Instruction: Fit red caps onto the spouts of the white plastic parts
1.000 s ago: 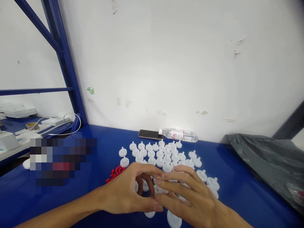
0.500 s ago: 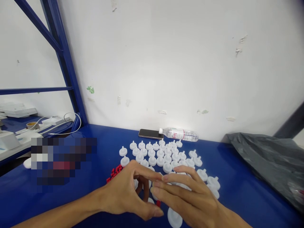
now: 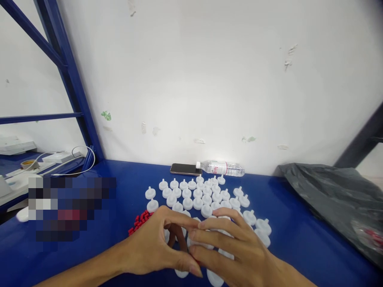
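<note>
My left hand (image 3: 158, 241) is curled into a ring, thumb and forefinger bent toward my right hand. My right hand (image 3: 236, 247) meets it, its fingers bent and overlapping the left fingertips. A sliver of a small red piece (image 3: 198, 262) shows between the left thumb and the right fingers. Whatever else lies between the hands is hidden. Round white plastic caps with a thin stem (image 3: 187, 203) stand in a cluster behind and beneath both hands. Another white disc (image 3: 214, 278) lies partly under my right hand. Small red pieces (image 3: 140, 221) are heaped left of the caps.
A phone (image 3: 185, 169) and a clear water bottle (image 3: 224, 168) lie along the wall. A dark grey plastic bag (image 3: 317, 195) covers the table's right side. At left stand a blue frame (image 3: 72, 75) and white items with a cable (image 3: 92, 159); a blurred patch hides part of the table.
The whole view has shifted slightly. My hands have drawn closer together, and the right fingers now cover most of the red piece that showed beside the left thumb.
</note>
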`<action>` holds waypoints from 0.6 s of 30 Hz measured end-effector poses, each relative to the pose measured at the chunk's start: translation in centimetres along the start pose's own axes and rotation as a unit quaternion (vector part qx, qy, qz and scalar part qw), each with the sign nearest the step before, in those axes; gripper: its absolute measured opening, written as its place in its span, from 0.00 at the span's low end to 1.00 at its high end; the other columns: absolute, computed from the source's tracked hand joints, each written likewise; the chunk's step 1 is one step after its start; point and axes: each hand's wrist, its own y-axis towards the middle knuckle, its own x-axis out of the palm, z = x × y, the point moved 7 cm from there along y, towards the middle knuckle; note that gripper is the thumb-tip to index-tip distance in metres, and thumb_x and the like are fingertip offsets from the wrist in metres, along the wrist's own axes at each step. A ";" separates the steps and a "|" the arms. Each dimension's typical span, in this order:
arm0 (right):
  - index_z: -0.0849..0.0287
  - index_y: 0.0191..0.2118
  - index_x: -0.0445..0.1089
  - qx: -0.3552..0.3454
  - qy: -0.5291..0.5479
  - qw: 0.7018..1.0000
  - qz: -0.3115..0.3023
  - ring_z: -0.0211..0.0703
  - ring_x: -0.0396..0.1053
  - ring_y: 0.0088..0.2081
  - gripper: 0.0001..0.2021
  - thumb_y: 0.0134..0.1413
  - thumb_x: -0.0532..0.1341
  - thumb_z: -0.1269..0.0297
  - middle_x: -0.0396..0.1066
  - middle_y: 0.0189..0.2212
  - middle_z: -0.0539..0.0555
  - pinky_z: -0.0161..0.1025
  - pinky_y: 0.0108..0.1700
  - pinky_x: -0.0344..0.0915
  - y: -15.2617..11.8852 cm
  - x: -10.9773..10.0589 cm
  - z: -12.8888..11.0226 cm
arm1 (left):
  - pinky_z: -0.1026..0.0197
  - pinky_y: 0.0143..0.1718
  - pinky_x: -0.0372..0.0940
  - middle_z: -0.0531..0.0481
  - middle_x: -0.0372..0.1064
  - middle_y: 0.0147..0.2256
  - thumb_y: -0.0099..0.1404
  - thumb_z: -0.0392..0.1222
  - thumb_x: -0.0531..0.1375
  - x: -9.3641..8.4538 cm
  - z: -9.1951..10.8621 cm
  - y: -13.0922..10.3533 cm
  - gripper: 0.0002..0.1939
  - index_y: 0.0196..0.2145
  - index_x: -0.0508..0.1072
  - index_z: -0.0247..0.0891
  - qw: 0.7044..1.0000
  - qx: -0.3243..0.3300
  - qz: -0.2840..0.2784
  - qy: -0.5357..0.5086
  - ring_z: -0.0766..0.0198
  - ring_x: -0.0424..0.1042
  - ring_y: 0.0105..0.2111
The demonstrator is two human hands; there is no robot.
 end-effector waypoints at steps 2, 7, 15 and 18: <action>0.57 0.44 0.80 0.010 -0.004 1.000 0.017 0.38 0.78 0.46 0.12 0.76 0.57 0.69 0.84 0.43 0.49 0.40 0.58 0.67 -0.1 -0.8 1.0 | 0.67 0.24 0.60 0.49 0.80 0.32 0.58 0.49 0.75 -0.8 0.2 -0.2 0.22 0.48 0.83 0.36 0.999 0.024 0.037 0.003 0.65 0.75 0.26; 0.54 0.42 0.80 0.229 -0.110 0.966 0.059 0.45 0.78 0.37 0.05 0.66 0.68 0.60 0.81 0.37 0.53 0.41 0.41 0.73 -2.8 -5.3 10.2 | 0.65 0.25 0.63 0.51 0.74 0.28 0.75 0.56 0.57 -6.4 1.1 -1.6 0.21 0.41 0.81 0.36 0.951 0.117 0.263 0.111 0.69 0.66 0.22; 0.52 0.31 0.80 0.521 -0.109 0.840 -0.108 0.53 0.80 0.31 0.13 0.55 0.63 0.51 0.82 0.27 0.53 0.45 0.35 0.71 -13.4 -4.7 22.4 | 0.62 0.26 0.53 0.55 0.65 0.21 0.72 0.49 0.55 -11.8 -0.3 -0.9 0.18 0.32 0.78 0.36 0.891 0.078 0.343 0.287 0.67 0.59 0.22; 0.52 0.32 0.81 0.538 -0.079 0.825 -0.153 0.53 0.82 0.34 0.12 0.54 0.62 0.53 0.83 0.30 0.52 0.43 0.37 0.72 -15.2 -2.7 22.8 | 0.62 0.27 0.51 0.56 0.63 0.20 0.70 0.46 0.56 -12.5 -0.7 -0.6 0.16 0.30 0.77 0.36 0.876 0.049 0.341 0.337 0.67 0.56 0.22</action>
